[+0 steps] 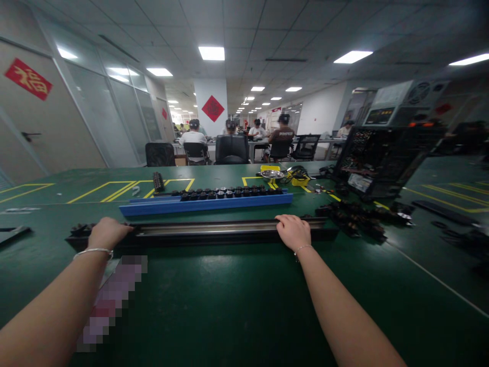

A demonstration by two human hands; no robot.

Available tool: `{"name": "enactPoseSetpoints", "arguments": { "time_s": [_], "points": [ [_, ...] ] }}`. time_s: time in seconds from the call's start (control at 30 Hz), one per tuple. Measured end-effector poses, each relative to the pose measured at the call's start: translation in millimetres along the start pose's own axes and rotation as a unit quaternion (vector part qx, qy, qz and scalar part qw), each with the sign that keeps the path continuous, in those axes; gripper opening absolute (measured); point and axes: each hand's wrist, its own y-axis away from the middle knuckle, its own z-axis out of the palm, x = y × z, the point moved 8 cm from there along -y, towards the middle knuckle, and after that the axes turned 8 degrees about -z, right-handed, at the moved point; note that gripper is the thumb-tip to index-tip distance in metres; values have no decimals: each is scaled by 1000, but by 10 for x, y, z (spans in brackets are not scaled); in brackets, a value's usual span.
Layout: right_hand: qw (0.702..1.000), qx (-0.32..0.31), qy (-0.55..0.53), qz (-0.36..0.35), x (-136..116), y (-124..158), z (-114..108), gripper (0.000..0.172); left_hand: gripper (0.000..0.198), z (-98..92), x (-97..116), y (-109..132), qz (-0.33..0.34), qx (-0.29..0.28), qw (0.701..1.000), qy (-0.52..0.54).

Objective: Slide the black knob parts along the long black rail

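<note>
A long black rail [202, 230] with a metal channel lies across the green table [229, 295] in front of me. My left hand [108, 233] is closed over its left part, fingers wrapped on the far side. My right hand [293, 231] grips the rail near its right end, fingers curled over the top edge. Both wrists wear thin bracelets.
Behind the rail lies a blue rail [206, 203] carrying a row of black parts. A heap of black parts [355, 216] sits to the right, with an open computer case [378, 158] behind it. A metal bowl [272, 175] and yellow box stand further back. People sit at distant desks.
</note>
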Motion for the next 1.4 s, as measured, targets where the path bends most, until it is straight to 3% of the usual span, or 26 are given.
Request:
{"name": "enactPoseSetpoints", "arguments": {
  "time_s": [0.3,1.4],
  "points": [
    [1000,-21,7,3,-9,6,5,42,41,14,65,89,-1,-27,998,-56],
    [1000,-28,8,3,-39,2,2,42,37,21,282,241,1,-54,998,-19]
  ]
}}
